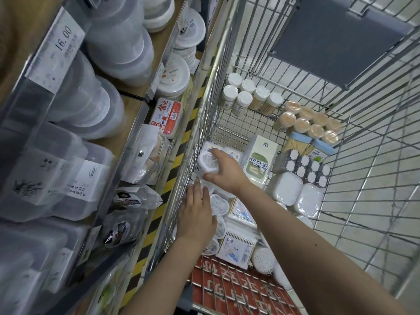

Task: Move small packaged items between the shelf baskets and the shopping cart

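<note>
Wire shopping cart (205, 123), viewed from above, standing beside shelving (134, 123) at the left

Right hand (223, 172): reaches into the cart's left side, fingers and thumb curled round a small clear-wrapped white container (208, 164), held just above the other stock and close to the cart's left wall

Left hand (196, 215): lower in the same corner, fingers straight and held together, lying flat upon a cluster of heart-shaped clear packs (219, 205); it presses or rests there without gripping anything

Cart contents, far end: white-capped toothpick bottles (244, 96), then a group of orange-lidded tubs (309, 123), with two blue-lidded boxes (301, 137) just beside them

Cart contents, middle: a tall green-and-white carton (258, 164) just right of the held container, dark-framed multipacks (302, 168), rounded white boxes (287, 188)

Cart contents, near end: a cotton-swab box (236, 247) with blue print, lying above a red panel (238, 289) with pale lettering

Shelving: stacked translucent tubs (118, 39), a price tag (61, 45) reading 16.00, a red-and-white box (167, 118)
</note>
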Available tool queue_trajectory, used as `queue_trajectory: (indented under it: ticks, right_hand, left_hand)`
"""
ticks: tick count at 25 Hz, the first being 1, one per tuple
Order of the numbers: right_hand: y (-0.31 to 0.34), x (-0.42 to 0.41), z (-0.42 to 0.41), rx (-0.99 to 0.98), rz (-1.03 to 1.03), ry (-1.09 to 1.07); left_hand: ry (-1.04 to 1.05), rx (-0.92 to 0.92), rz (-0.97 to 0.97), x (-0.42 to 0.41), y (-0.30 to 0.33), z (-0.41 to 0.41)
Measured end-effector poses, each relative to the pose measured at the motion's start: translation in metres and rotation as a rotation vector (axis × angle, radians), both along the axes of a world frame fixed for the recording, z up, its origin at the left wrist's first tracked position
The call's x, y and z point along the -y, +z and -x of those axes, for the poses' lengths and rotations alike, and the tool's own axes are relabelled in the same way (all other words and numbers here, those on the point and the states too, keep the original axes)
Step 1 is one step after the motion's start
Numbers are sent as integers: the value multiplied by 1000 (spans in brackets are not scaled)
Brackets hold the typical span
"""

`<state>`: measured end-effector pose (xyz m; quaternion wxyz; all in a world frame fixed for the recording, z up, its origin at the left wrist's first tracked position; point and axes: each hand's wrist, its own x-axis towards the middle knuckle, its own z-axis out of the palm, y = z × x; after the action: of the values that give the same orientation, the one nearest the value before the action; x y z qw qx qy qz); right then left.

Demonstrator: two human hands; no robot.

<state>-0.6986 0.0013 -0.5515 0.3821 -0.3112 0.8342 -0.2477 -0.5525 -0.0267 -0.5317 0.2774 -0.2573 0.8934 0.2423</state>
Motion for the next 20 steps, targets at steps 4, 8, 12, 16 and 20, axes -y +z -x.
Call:
queue_trajectory:
  ticks: [4,8,12,16,20]
  right_hand:
    - [0,0,-1,-6,-65,139]
    - [-12,-1,-21,-38,-168,216]
    - [-24,-9,-27,-70,-271,225]
    - [-25,-17,-25,-115,-118,-27]
    - [-20,-51,-26,-181,-180,-357]
  left_hand:
    - [-89,32,-1,-6,3,-9]
    - [-82,48,9,-13,4,-14]
    - [-76,31,5,-11,1,-14]
    - [-64,16,0,-7,-1,-13]
    - [-77,36,7,-6,-2,-14]
